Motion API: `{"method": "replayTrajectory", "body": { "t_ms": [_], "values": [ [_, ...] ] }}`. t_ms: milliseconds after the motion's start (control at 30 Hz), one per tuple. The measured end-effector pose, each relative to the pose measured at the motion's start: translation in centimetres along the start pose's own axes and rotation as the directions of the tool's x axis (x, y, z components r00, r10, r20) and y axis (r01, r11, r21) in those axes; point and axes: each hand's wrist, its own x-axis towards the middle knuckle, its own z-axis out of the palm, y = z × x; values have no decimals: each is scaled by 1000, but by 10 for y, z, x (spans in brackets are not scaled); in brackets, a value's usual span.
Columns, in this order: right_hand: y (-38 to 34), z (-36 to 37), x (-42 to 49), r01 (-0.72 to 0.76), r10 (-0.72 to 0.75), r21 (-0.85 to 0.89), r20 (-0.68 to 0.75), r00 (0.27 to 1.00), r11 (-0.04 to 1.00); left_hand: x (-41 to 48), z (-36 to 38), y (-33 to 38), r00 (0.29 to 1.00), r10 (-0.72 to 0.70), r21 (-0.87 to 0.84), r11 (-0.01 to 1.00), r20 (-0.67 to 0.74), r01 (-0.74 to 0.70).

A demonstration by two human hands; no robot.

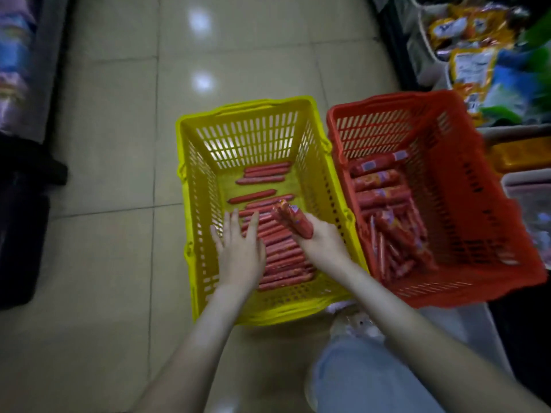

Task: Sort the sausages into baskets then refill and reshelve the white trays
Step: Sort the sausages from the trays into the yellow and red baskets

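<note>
Through the head camera I judged the sorting to be well under way but not finished. The yellow basket on the tiled floor held a neat row of thin red sausages along its bottom, with a few loose ones toward the far wall. The red basket, touching it on the right, held thicker labelled sausages mixed with slimmer ones in a looser heap. My left hand lay flat, fingers straight, resting on the thin row and grasping nothing. My right hand was clenched round a couple of thick sausages inside the yellow basket – strays, I judged, bound for the red one. They looked plump and glossy, with a purple label near the tip. Refilling and reshelving were not begun as far as I could see – no white tray showed plainly, only blurred packets on the shelf at right.
</note>
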Motion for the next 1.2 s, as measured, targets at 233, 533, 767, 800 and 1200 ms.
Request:
{"method": "replayTrajectory", "body": {
  "t_ms": [233,533,767,800,1200],
  "values": [
    [54,-99,-7,-102,396,608,-373,839,788,25,32,116,954,273,-376,878,-119,-298],
    [195,-117,22,-287,300,-297,1,954,911,46,72,174,850,522,-151,837,-75,-527],
    [224,-126,49,-573,474,-157,-412,778,804,45,71,173,862,492,-122,855,-119,-505],
    [228,-130,50,-631,533,-117,-433,727,767,45,72,174,864,488,-127,856,-123,-501],
    [234,-77,48,-660,683,-194,84,726,726,45,74,175,875,458,-144,866,-158,-479]
  ]
}}
